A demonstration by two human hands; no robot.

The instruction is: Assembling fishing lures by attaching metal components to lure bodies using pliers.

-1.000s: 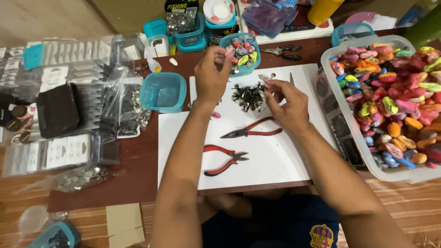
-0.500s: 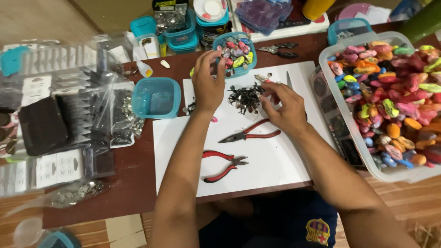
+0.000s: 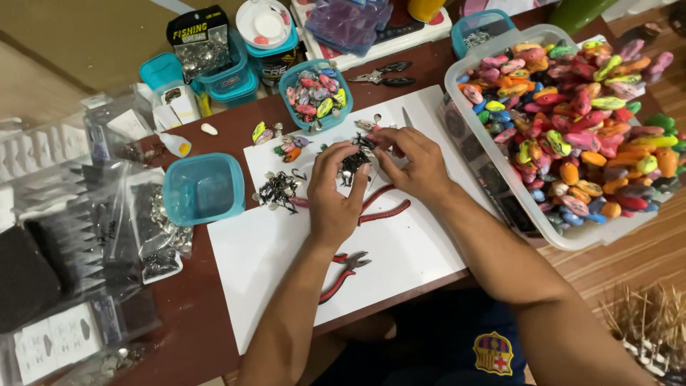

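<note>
Two bare forearms in view, no sleeves reaching the wrists. Left hand (image 3: 334, 194) and right hand (image 3: 416, 166): no rings, watch or gloves visible. Dark navy shorts (image 3: 443, 343) at bottom edge, with a round crest patch (image 3: 493, 353) in red, blue and yellow.

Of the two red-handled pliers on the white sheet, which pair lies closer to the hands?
The upper pliers, lying partly under the left hand and just below the right hand. The other pliers lie apart, lower on the white sheet beside the left forearm.

Tight squeeze up top, open paper below.
Bare white sheet (image 3: 286, 264) near the red pliers (image 3: 343, 273); the lure bin (image 3: 500, 164) walls the right, the teal tub (image 3: 204, 188) the left.
</note>
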